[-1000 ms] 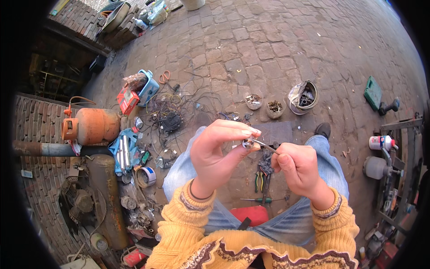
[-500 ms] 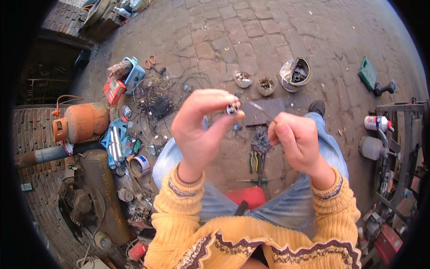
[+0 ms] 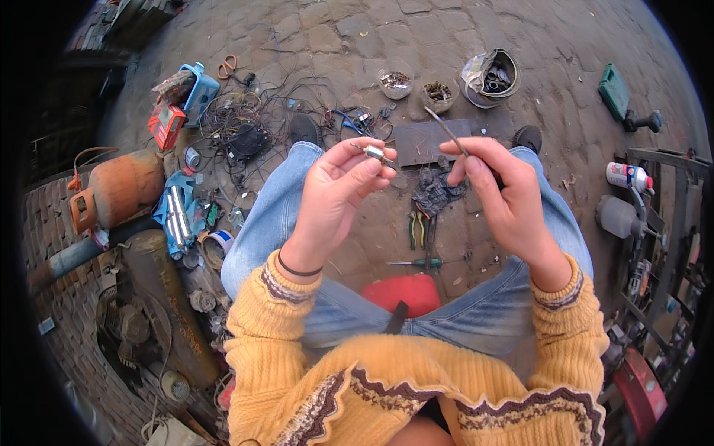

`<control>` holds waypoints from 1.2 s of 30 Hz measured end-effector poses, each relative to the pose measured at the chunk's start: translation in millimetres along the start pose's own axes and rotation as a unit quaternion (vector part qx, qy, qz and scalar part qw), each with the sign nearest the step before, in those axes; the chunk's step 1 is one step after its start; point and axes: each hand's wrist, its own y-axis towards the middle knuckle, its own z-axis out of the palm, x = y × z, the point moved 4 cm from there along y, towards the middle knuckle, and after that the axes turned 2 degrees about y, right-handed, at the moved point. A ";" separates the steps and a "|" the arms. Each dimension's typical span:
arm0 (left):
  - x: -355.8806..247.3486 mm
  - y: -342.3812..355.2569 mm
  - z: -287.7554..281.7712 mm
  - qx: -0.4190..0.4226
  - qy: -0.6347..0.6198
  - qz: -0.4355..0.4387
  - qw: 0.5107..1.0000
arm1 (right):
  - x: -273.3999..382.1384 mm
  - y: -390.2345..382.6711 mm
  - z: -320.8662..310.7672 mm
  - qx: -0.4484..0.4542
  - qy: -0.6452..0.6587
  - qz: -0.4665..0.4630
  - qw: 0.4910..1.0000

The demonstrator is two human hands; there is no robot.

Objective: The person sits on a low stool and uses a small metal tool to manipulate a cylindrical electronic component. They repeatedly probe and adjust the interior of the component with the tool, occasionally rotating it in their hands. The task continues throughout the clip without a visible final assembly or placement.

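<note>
Left hand (image 3: 335, 195) pinches a small metal part (image 3: 376, 154) in its fingertips; right hand (image 3: 506, 197) is clamped on a thin metal rod (image 3: 445, 129), above pliers (image 3: 419, 229) on brick floor (image 3: 312, 44).

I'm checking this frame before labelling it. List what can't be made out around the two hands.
- Head view: small metal part pinched in the left hand; too small to identify, fingertips cover its rear.
- Thin tool in the right hand; handle hidden by the fingers.
- Two small tubs on the paving; contents too small.
- Wire tangle; strands indistinguishable.
</note>
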 end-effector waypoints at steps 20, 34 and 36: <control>-20.6 -33.0 22.3 -0.021 0.063 0.099 0.993 | 17.7 -3.6 16.0 0.153 -0.051 -0.091 0.983; -28.0 -38.7 24.4 -0.014 0.177 0.127 0.976 | 17.2 -4.1 12.7 0.148 -0.058 -0.101 0.982; -29.8 -40.5 24.8 -0.020 0.216 0.135 0.967 | 17.0 -3.7 12.7 0.154 -0.053 -0.100 0.982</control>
